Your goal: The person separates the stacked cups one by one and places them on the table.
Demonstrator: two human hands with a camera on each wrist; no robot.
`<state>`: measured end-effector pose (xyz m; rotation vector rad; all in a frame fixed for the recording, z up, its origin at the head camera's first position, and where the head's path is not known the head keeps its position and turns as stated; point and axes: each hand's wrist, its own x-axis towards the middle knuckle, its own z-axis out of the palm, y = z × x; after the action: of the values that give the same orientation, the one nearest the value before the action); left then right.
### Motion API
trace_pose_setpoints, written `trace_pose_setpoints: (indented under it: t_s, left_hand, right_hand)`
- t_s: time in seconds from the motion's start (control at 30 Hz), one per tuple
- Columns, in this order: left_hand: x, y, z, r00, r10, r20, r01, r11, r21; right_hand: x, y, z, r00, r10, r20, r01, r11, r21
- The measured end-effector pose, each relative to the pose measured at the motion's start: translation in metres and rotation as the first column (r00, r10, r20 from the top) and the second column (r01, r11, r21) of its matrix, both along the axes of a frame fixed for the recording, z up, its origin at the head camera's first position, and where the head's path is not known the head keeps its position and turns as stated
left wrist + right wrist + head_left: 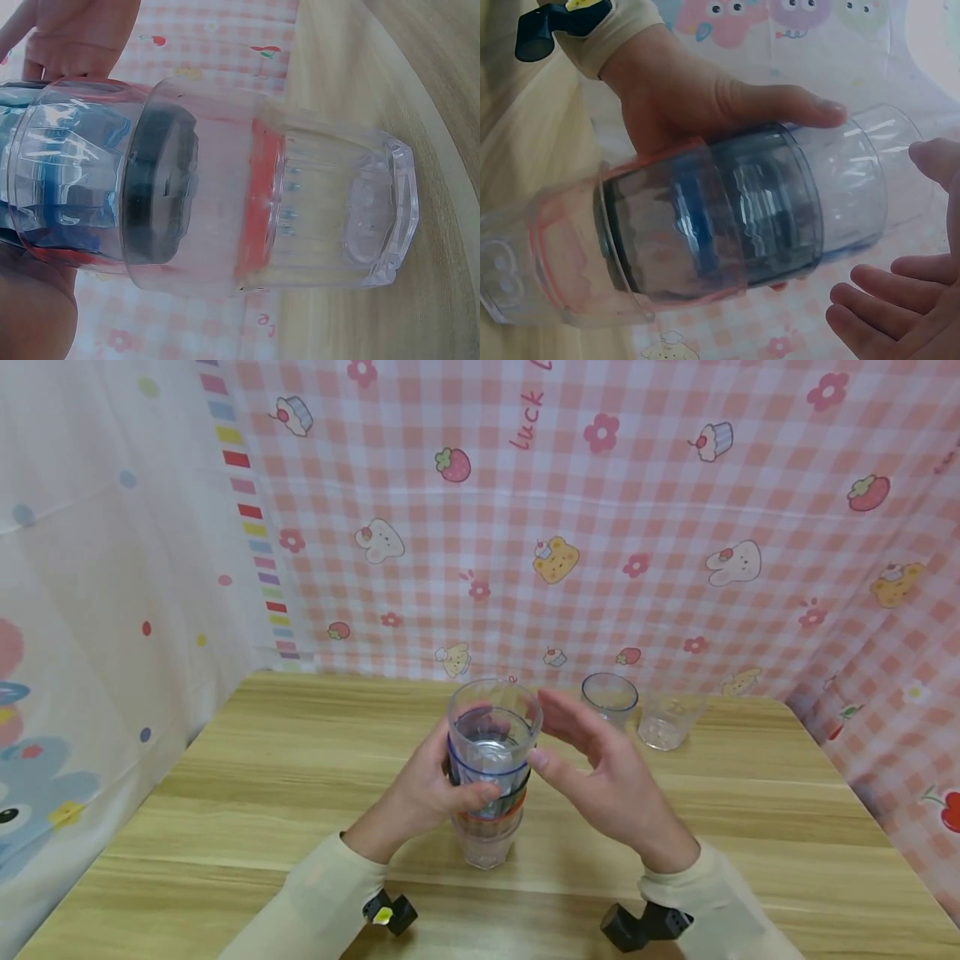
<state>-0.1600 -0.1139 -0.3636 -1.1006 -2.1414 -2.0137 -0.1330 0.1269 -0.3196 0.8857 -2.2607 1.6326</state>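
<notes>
A tall stack of nested clear plastic cups (487,852) with coloured bands stands upright in front of me. My left hand (420,785) grips it from the left, thumb across the front and fingers behind. Blue, dark and red-orange bands show through the walls in the right wrist view, where the left hand (682,101) wraps the middle. The uppermost cup (495,693) has a plain clear rim. Close by its right side is my right hand (607,777), fingers extended and thumb tip at the cup's side. The lowest cup (330,202) points down toward the wooden tabletop.
Two more clear cups stand at the back right of the wooden table (300,743): a blue-rimmed cup (609,692) and a plain cup (666,727). Behind them hangs a pink checked cloth (495,543); a white printed cloth (97,568) hangs at the left.
</notes>
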Motion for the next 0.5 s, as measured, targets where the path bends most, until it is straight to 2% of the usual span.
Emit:
trace_pose_setpoints:
  t_s: [0.23, 0.5]
  left_hand:
    - [0.002, 0.001, 0.0, 1.0, -0.001, 0.008, 0.001, 1.0, 0.008]
    - [0.003, 0.0, -0.002, 0.999, 0.025, 0.04, -0.026, 1.0, 0.007]
  right_hand:
    - [0.001, -0.007, -0.001, 0.999, 0.04, 0.007, -0.04, 0.999, -0.006]
    - [0.0, -0.016, 0.003, 0.998, 0.058, 0.028, -0.057, 0.998, -0.027]
